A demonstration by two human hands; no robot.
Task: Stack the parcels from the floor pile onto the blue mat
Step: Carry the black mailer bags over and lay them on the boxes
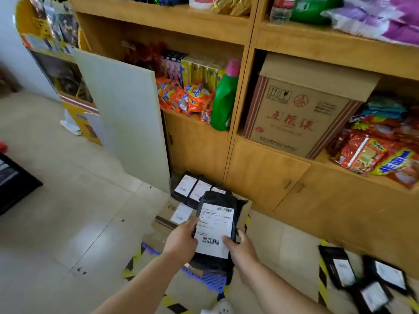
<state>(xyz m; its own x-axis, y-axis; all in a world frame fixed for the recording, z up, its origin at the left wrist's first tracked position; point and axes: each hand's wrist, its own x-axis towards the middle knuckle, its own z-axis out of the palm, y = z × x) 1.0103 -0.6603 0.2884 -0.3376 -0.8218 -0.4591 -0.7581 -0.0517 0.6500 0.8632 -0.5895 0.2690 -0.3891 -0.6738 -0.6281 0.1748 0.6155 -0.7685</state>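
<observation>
In front of you stands the wooden shelving unit (244, 123), stocked with snack bags, a green bottle (223, 103) and a brown carton (301, 109), with a white board (127, 118) leaning against its left end. On the floor below, a flat cardboard box (167, 220) lies over the blue mat (213, 281), and black parcels (192, 189) rest on the box against the cabinet doors. More black parcels, the floor pile (365, 277), lie well apart at your right. You hold one black parcel (215, 230), label up, above the mat: your left hand (181, 240) grips its left edge, your right hand (240, 245) grips its lower right side, thumb on the label.
</observation>
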